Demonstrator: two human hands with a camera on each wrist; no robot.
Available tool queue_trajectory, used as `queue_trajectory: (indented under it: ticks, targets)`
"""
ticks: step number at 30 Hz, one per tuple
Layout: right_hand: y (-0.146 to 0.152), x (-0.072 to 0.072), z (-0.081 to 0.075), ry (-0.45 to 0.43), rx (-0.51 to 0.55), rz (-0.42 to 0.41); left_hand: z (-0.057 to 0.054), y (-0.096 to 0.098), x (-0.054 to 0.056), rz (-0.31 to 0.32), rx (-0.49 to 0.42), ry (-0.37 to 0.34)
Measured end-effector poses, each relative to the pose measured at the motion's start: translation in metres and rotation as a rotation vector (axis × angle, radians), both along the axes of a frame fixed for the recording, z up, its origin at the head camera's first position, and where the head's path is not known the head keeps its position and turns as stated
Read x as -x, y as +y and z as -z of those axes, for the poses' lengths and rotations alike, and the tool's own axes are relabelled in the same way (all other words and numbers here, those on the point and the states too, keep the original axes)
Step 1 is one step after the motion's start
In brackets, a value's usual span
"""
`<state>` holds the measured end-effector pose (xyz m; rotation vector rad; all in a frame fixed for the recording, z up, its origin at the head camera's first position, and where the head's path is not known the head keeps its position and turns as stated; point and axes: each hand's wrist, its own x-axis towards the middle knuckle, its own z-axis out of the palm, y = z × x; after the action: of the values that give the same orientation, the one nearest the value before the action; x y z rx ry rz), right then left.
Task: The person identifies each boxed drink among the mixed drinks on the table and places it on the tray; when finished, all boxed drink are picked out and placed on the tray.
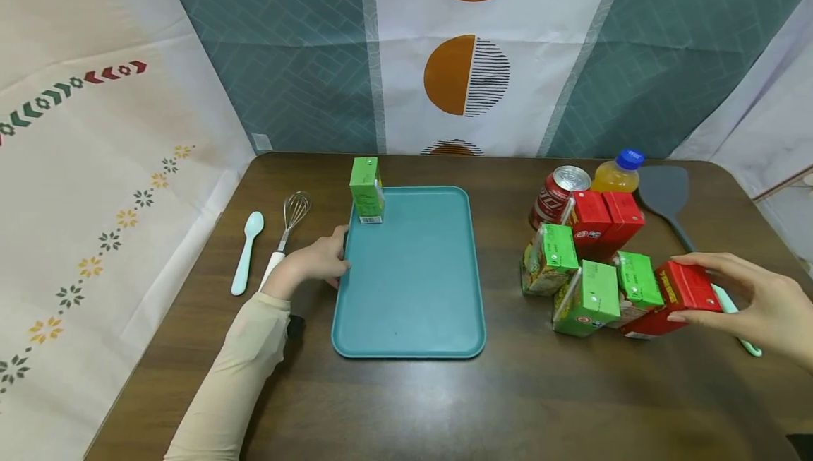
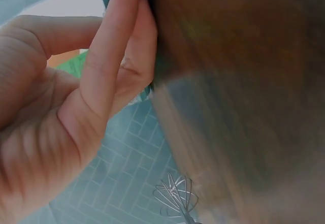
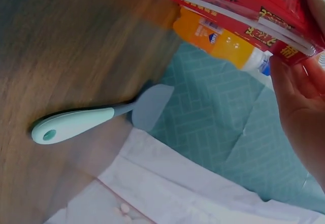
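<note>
Pinching a red carton [image 1: 684, 291] between thumb and fingers of the right hand [image 1: 756, 298], thumb on the near side, fingers over the far side, forearm cut off at the frame's edge. Contact of its base with the table [image 1: 413, 404]: hard to judge from above. Just left of those fingers, three green cartons [image 1: 591, 298] grouped close. Beyond them, two red cartons [image 1: 591, 217] side by side, a can [image 1: 555, 196] partly covered by the nearer one, and a bottle [image 1: 616, 177] with only the upper part showing in the head view. Past the right fingertips, a spatula [image 1: 663, 189], stem partly hidden by the hand.

Gripping the left rim of a teal tray [image 1: 413, 277] with curled fingers of the left hand [image 1: 320, 260], fingertips cut off at the top in the left wrist view. Just beyond these fingers, a green carton [image 1: 366, 189] at the tray's far left corner. Left of them, a whisk [image 1: 296, 211]; farther left, a spoon [image 1: 246, 253].
</note>
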<state>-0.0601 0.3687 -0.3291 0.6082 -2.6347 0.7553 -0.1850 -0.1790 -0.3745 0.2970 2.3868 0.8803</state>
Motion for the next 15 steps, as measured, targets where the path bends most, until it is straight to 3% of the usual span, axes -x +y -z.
queue_trajectory:
  ticks: [5,11,15]
  targets:
    - [0.003,0.001,0.006,-0.034,0.049,0.004,-0.002,-0.002,0.002,-0.013,-0.042,-0.043]
    - [0.007,-0.003,0.017,-0.175,0.189,-0.013,-0.003,-0.004,0.004,-0.014,-0.062,-0.083]
    - [0.007,-0.006,0.023,-0.188,0.211,-0.036,-0.004,-0.004,0.003,-0.013,-0.070,-0.095]
